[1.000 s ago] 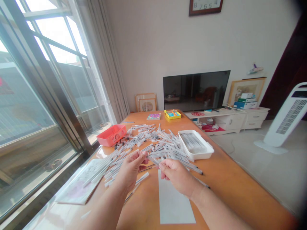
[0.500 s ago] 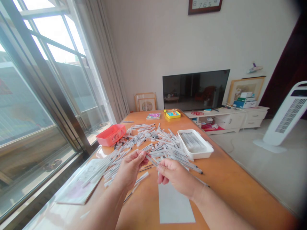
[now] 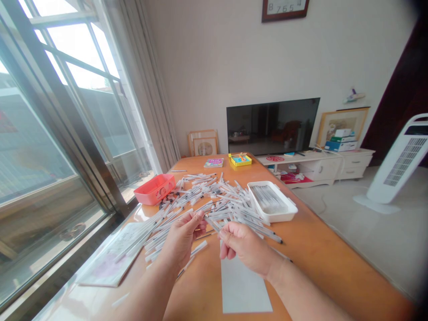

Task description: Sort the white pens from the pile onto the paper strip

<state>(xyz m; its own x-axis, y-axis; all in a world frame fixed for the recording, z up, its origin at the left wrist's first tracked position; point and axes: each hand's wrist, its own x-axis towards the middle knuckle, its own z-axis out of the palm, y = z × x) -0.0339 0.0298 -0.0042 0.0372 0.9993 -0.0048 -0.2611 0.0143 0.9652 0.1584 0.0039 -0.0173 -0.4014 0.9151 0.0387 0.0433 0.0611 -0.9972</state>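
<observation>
Between my two hands is a slim pen with a pale, translucent barrel [image 3: 211, 223]. My left hand [image 3: 188, 232] pinches its far left end between thumb and fingers. The near end sits in the closed fingers of my right hand [image 3: 241, 243], which cover that end. Beneath and beyond them spreads a heap of similar pale pens and pen parts [image 3: 200, 191], some with black tips. A white sheet of paper [image 3: 245, 290] lies partly under my right hand. A few dark, thin refills or pens poke out beside my left wrist, partly hidden.
A red plastic box [image 3: 150, 194] stands left of the heap. On the right, a white tub [image 3: 290, 211] holds a bundle of pens. A booklet [image 3: 107, 267] lies at the left edge, with pens across it. At the far end are a yellow box [image 3: 241, 163] and a magazine [image 3: 214, 163].
Both hands stay almost in place, still gripping the pen. My left hand and forearm have shifted very slightly.
</observation>
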